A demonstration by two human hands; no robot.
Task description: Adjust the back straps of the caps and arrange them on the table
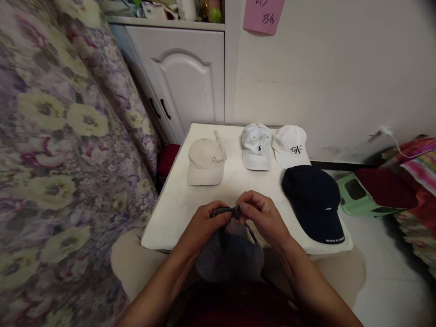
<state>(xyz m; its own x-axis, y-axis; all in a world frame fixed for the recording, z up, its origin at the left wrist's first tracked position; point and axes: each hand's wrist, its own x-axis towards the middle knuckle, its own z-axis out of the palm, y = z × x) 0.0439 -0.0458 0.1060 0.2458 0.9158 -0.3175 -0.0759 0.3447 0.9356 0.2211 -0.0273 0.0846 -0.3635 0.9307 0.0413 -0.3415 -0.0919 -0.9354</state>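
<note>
A dark grey baseball cap hangs at the table's near edge, above my lap, with its back strap opening toward the table. My left hand pinches the cap's strap from the left. On the strap's buckle end, my right hand has thumb and fingers closed; the fingertips partly hide the buckle. Farther off on the table lie a beige cap at the left, a pale cap with a small blue logo, a white CK cap and a large navy cap at the right.
A floral curtain hangs along the left. Behind the table stand a white cabinet and a wall with a pink note. To the right are a green stool and a cloth-covered pile.
</note>
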